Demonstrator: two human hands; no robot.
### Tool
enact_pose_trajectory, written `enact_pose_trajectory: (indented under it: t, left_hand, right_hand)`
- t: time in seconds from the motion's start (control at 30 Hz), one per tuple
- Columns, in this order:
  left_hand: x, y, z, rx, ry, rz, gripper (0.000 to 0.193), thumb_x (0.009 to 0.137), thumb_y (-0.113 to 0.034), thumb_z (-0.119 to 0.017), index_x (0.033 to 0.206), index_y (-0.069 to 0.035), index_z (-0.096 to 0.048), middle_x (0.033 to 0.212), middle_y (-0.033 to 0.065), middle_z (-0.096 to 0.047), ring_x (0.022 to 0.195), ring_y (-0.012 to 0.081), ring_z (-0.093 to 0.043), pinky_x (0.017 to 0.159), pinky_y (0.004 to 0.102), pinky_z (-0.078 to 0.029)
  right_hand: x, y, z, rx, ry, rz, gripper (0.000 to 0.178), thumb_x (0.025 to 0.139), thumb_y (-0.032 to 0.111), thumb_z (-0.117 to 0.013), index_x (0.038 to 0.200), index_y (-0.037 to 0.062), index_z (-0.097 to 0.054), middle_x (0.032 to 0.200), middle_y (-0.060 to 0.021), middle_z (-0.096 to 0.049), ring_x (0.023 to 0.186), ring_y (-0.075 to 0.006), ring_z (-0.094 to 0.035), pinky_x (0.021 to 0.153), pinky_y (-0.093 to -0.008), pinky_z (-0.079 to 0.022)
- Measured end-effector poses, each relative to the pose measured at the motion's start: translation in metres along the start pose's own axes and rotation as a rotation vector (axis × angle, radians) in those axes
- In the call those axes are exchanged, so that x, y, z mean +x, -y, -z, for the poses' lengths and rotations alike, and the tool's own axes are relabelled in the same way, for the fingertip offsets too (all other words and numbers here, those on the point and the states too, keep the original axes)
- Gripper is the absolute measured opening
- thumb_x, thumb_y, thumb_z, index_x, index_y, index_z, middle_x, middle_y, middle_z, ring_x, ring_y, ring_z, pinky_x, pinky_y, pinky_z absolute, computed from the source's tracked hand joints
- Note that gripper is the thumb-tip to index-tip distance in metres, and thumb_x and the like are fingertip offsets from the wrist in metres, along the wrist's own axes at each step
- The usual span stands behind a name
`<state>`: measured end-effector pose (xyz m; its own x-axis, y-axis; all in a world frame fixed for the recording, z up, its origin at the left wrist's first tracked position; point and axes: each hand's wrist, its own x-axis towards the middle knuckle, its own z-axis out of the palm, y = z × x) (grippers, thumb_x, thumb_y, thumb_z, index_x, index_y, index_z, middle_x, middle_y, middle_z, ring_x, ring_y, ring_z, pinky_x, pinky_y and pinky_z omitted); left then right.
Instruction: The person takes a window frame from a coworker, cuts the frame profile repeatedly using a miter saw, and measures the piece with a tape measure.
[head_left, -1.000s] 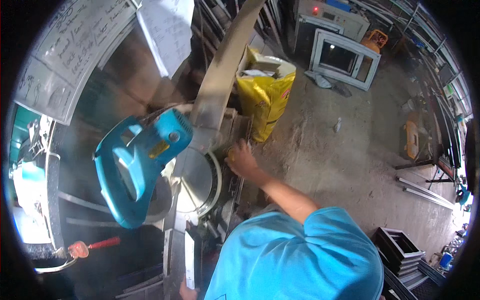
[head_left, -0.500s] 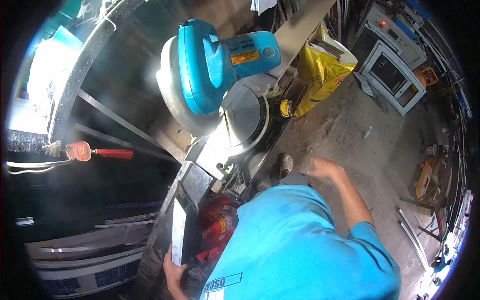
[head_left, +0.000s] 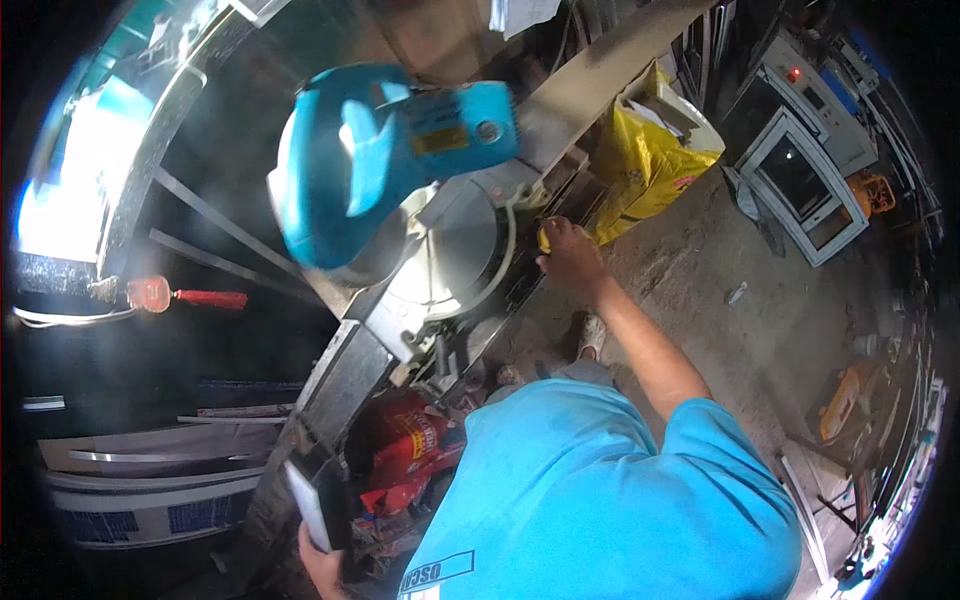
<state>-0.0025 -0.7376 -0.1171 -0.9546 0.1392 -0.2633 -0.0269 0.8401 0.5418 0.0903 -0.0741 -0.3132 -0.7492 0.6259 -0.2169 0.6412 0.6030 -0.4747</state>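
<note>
At the lower left, my left hand [head_left: 320,565] is closed around the near end of a short profile piece [head_left: 308,505] with a white face and a dark side. My right hand [head_left: 575,258] has its fingers wrapped round a small yellow-and-black tape measure [head_left: 544,238], at the near edge of the bench beside the saw. Most of the tape measure is covered by that hand. A teal mitre saw [head_left: 455,135] with a round grey table [head_left: 465,240] stands in the upper middle, its head raised and blurred.
A yellow sack [head_left: 640,170] stands beyond my right hand. Red bags [head_left: 400,450] lie below the bench. A white-framed window unit [head_left: 805,185] leans against a machine at the upper right. Long profiles [head_left: 160,495] lie at the lower left. A red tassel [head_left: 210,298] hangs at left.
My right hand has reached forward and taken hold of the tape measure. The profile piece and my left hand have shifted to the left and down in the picture. The view has shifted.
</note>
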Motion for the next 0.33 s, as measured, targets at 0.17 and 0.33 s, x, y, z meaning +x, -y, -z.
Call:
enact_pose_trajectory:
  t: [0.17, 0.33]
  left_hand:
    - [-0.058, 0.08, -0.025, 0.052, -0.611, -0.157, 0.062, 0.081, -0.001, -0.074, 0.141, 0.001, -0.056, 0.129, 0.0146, -0.067, 0.117, 0.027, -0.063, 0.105, 0.0363, -0.046]
    - [-0.073, 0.07, 0.005, 0.105, -0.898, -0.256, 0.064, 0.087, -0.027, -0.081, 0.146, -0.013, -0.06, 0.13, 0.0228, -0.068, 0.117, 0.0426, -0.064, 0.103, 0.0507, -0.047]
  right_hand:
    - [0.04, -0.002, -0.004, -0.004, -0.009, 0.093, 0.086, 0.086, 0.031, -0.079, 0.155, 0.0064, -0.036, 0.156, -0.0212, -0.038, 0.144, -0.0458, -0.039, 0.109, -0.062, -0.042]
    - [0.053, -0.035, 0.007, 0.049, 0.174, 0.168, 0.099, 0.084, 0.038, -0.082, 0.16, 0.0058, -0.028, 0.156, -0.0239, -0.037, 0.143, -0.0461, -0.039, 0.112, -0.062, -0.038]
